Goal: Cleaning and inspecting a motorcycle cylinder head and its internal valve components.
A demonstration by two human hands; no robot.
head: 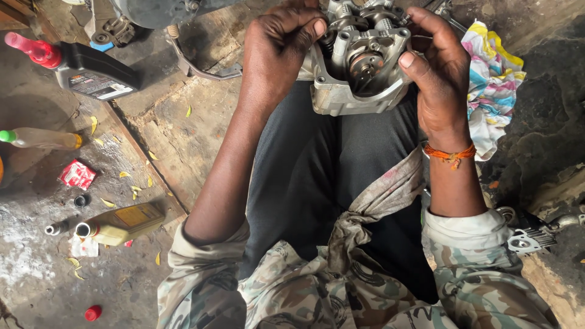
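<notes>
A grey metal engine cylinder head [359, 67] with springs and a round bearing rests on my lap, over dark trousers. My left hand [277, 45] grips its left side, thumb pressed on the top edge. My right hand [436, 76] holds its right side, thumb against the casting; an orange thread band circles that wrist. Both forearms come out of rolled camouflage sleeves.
A colourful rag [493, 85] lies at the right. On the dirty floor at the left are a black oil bottle with a red cap [85, 70], a yellow oil bottle lying open [122, 224], a clear bottle [39, 139], a red sachet [77, 175] and a red cap [92, 313]. A finned metal part [530, 239] sits at the right.
</notes>
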